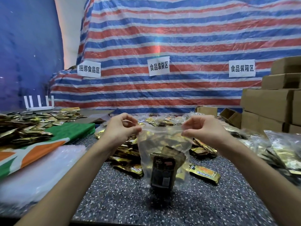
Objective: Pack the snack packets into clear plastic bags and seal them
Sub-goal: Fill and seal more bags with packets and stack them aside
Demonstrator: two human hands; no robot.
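A clear plastic bag (162,154) hangs upright above the speckled table (123,201), held by its top strip. Dark and gold snack packets (163,172) sit inside it near the bottom. My left hand (121,128) pinches the bag's top left corner. My right hand (201,129) pinches the top right corner. The top edge is stretched flat between the two hands. Behind the bag lies a heap of loose gold snack packets (128,152), and one single packet (204,172) lies to the bag's right.
A stack of empty clear bags (40,170) lies at the left on an orange, green and white cloth (40,149). More packets (24,126) pile at far left. Filled bags (280,149) lie at right. Cardboard boxes (273,105) stand at back right. A white router (39,103) stands at back left.
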